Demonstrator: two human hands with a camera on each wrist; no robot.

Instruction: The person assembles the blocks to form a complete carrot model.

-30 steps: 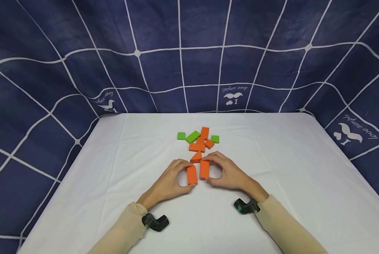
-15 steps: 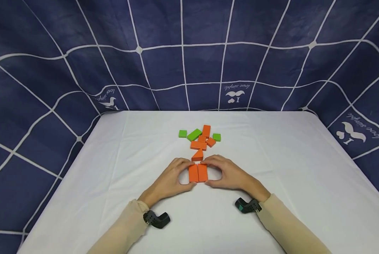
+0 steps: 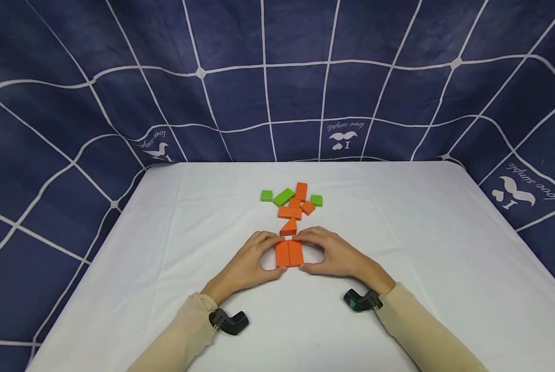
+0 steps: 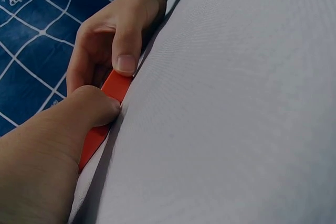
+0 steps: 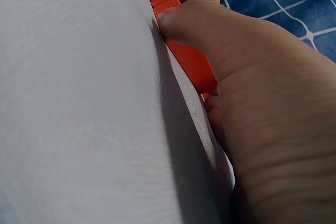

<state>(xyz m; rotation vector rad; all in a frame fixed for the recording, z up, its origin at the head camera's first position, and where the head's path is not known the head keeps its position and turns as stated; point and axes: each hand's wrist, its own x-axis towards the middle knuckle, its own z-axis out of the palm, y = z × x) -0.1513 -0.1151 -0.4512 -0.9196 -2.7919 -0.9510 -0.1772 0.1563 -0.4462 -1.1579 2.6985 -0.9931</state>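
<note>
Two orange rectangular blocks lie side by side on the white table, their long sides meeting. My left hand (image 3: 247,263) pinches the left orange block (image 3: 282,253) between thumb at its near end and fingers at its far end. In the same way my right hand (image 3: 335,253) pinches the right orange block (image 3: 296,253). Just beyond them sits an orange triangular block (image 3: 288,227). The left wrist view shows my left thumb (image 4: 102,106) against the orange edge, and in the right wrist view my right thumb (image 5: 181,22) presses the right block's near end.
Past the triangle lie an orange crosswise block (image 3: 289,213), small orange blocks (image 3: 307,207) and an upright-pointing orange block (image 3: 301,191). Green blocks (image 3: 284,197) flank them. The white cloth-covered table (image 3: 203,206) ends at a blue checked curtain (image 3: 231,98).
A second ago the two held orange blocks had a gap between them. My hands have drawn them together, the right block moving left; over the last half second they stay put.
</note>
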